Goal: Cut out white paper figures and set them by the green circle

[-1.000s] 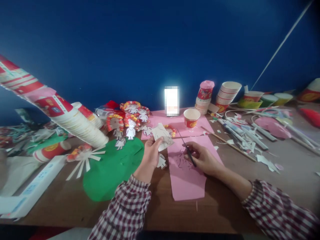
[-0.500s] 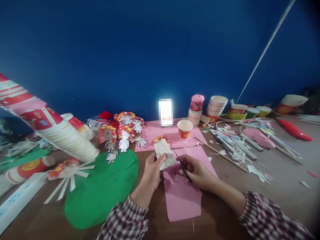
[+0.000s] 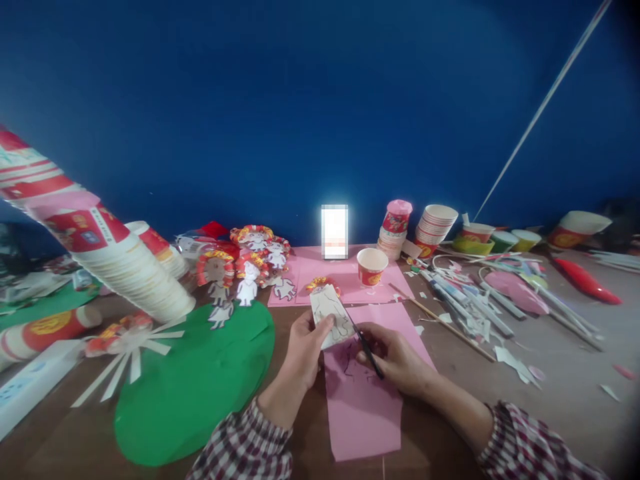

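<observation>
Between thumb and fingers, my left hand [image 3: 306, 343] grips a piece of white paper [image 3: 327, 312] with a figure drawn in dark lines. Closed around a pair of dark scissors [image 3: 369, 353], my right hand [image 3: 400, 357] holds their blades at the paper's right edge. Whether the blades are apart is too small to tell. Both hands are above a pink sheet [image 3: 367, 423] that carries dark drawn lines. A ring with red and gold trim [image 3: 320, 285] lies just beyond the white paper, partly hidden by it.
A paper cup [image 3: 372, 267] stands on pink paper ahead, with stacked cups [image 3: 434, 230] behind it. At left are a green paper shape [image 3: 200, 393], a leaning cup column [image 3: 133, 277] and cut-out figures [image 3: 247, 287]. A thin stick [image 3: 445, 323] and paper scraps lie at right.
The white paper has tilted slightly in my left hand, and the scissors lie closer along its right edge. The whole view has shifted a little.
</observation>
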### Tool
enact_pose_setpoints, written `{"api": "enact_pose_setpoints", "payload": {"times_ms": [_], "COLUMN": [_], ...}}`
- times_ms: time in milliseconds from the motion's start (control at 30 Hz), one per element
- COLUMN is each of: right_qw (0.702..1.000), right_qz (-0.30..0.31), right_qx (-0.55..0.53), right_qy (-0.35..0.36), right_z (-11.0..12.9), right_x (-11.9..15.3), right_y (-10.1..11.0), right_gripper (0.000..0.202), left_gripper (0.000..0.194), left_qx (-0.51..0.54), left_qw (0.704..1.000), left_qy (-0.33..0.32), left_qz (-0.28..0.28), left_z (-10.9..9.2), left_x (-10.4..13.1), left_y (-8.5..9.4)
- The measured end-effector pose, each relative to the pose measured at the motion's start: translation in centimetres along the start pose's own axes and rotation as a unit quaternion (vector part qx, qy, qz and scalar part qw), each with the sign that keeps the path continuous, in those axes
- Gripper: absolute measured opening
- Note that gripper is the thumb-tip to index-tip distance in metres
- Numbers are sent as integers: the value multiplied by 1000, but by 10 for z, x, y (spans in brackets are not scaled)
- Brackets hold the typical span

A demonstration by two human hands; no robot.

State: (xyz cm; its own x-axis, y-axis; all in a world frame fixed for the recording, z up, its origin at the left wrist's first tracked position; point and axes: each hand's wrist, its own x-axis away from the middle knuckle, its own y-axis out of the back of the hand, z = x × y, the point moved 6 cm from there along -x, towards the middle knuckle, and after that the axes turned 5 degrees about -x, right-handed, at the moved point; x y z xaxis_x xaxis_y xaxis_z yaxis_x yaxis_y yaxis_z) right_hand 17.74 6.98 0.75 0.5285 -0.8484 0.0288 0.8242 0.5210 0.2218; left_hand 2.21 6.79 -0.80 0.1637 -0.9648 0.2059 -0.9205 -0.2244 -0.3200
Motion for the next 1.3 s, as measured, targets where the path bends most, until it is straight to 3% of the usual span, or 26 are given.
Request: {"api": "enact_pose_setpoints", "payload": {"times_ms": [633, 1300], "right_qw": [1000, 1000], "right_qz": [20, 22], "right_qx": [-19, -9], "right_qy": [1, 2], "right_z": [-3, 5], "right_x": [1, 1], "right_y": [-2, -1], "right_gripper": [34, 39], "left_gripper": [37, 34], "left_qx": [-11, -48], "left_qw": [1000, 999], "left_qy": [-28, -15], "left_qz": [-3, -4], "left_z": [-1, -2], "left_x": [0, 2], "left_y": [1, 0]}}
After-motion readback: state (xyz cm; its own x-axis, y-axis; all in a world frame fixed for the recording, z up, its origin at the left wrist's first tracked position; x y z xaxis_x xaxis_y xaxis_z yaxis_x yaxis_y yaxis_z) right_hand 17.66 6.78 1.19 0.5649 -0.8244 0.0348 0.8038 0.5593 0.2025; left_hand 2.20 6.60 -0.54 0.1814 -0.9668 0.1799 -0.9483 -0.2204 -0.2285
